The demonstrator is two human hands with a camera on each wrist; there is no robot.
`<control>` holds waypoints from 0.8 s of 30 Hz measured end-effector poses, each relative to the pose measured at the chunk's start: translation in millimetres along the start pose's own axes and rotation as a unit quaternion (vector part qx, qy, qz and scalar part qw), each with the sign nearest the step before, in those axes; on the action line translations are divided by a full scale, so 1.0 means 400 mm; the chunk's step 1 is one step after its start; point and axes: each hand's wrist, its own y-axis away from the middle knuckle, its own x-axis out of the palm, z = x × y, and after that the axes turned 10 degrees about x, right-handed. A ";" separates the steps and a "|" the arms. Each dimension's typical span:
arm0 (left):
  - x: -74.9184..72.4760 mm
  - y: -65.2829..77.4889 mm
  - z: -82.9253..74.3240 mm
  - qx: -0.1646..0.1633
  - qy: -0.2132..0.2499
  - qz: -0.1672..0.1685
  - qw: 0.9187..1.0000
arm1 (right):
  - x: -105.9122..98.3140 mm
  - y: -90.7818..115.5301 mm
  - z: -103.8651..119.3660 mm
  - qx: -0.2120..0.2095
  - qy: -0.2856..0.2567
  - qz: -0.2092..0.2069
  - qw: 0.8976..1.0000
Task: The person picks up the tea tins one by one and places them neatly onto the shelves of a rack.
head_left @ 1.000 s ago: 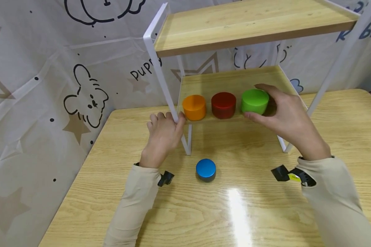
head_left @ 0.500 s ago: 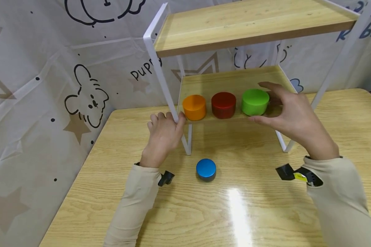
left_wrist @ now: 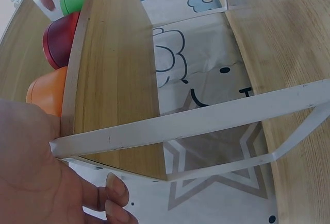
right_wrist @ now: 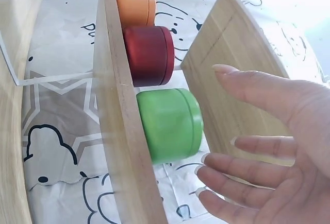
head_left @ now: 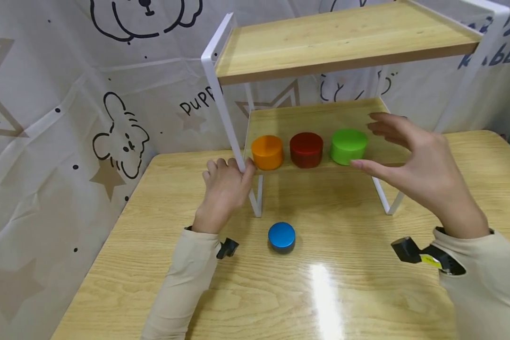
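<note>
On the lower board of a two-tier shelf stand three round lidded tins in a row: an orange tin (head_left: 267,153), a dark red tin (head_left: 306,151) and a green tin (head_left: 348,147). My right hand (head_left: 429,165) is just right of the green tin, thumb and fingers spread apart with nothing between them. In the right wrist view a gap shows between the fingertips and the green tin's lid. My left hand (head_left: 226,189) grips the white front left post (left_wrist: 206,113) of the shelf at the lower board's height, thumb on one side and fingers on the other.
A blue tin (head_left: 282,236) stands on the wooden table (head_left: 153,264) in front of the shelf. The upper board (head_left: 344,42) overhangs the row of tins. A printed cloth (head_left: 34,141) hangs behind and left of the table.
My right hand has let go of the green tin and drawn back to the right, its fingers spreading wider. The green tin stays on the board. My left hand keeps its place.
</note>
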 end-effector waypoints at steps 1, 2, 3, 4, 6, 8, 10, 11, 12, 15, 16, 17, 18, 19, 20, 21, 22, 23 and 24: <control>0.000 0.001 0.000 0.000 0.000 -0.002 1.000 | -0.002 0.006 0.000 -0.010 0.003 -0.009 1.000; 0.001 0.002 0.001 0.000 0.001 -0.002 1.000 | -0.003 0.013 -0.001 -0.018 0.007 -0.017 1.000; 0.001 0.002 0.001 0.001 0.001 -0.003 1.000 | -0.005 0.021 -0.002 -0.022 0.011 -0.023 0.999; 0.001 0.003 0.002 0.001 0.001 -0.004 1.000 | -0.007 0.027 -0.004 -0.026 0.014 -0.030 0.999; 0.002 0.004 0.002 0.003 0.002 -0.005 1.000 | -0.008 0.041 -0.010 -0.038 0.019 -0.044 0.998; 0.004 0.003 0.002 0.003 0.002 -0.008 1.000 | -0.010 0.052 -0.016 -0.042 0.021 -0.050 0.998; 0.005 0.004 0.002 0.004 0.003 -0.009 1.000 | -0.009 0.062 -0.024 -0.050 0.021 -0.059 0.997; 0.006 0.005 0.002 0.004 0.002 -0.010 1.000 | -0.007 0.066 -0.028 -0.055 0.020 -0.064 0.996; 0.007 0.006 0.003 0.005 0.002 -0.010 1.000 | -0.004 0.071 -0.032 -0.059 0.017 -0.067 0.996; 0.010 0.009 0.006 0.007 0.003 -0.009 1.000 | 0.009 0.086 -0.045 -0.076 0.005 -0.067 0.995; 0.010 0.010 0.007 0.008 0.003 -0.010 1.000 | 0.015 0.091 -0.049 -0.082 0.001 -0.064 0.995; 0.011 0.011 0.008 0.008 0.003 -0.010 1.000 | 0.022 0.096 -0.053 -0.086 -0.002 -0.059 0.995; 0.012 0.011 0.009 0.009 0.004 -0.010 1.000 | 0.029 0.101 -0.056 -0.090 -0.004 -0.053 0.995; 0.012 0.012 0.010 0.010 0.005 -0.011 1.000 | 0.038 0.106 -0.059 -0.095 -0.005 -0.046 0.994; 0.013 0.013 0.010 0.010 0.006 -0.012 1.000 | 0.048 0.111 -0.062 -0.098 -0.007 -0.038 0.994; 0.013 0.013 0.011 0.011 0.006 -0.013 1.000 | 0.059 0.116 -0.065 -0.099 -0.010 -0.027 0.995; 0.013 0.014 0.011 0.012 0.007 -0.014 1.000 | 0.071 0.122 -0.067 -0.098 -0.016 -0.012 0.995; 0.013 0.015 0.011 0.013 0.007 -0.014 1.000 | 0.084 0.129 -0.069 -0.094 -0.026 0.008 0.995; 0.013 0.016 0.011 0.013 0.007 -0.015 1.000 | 0.098 0.135 -0.072 -0.088 -0.036 0.030 0.995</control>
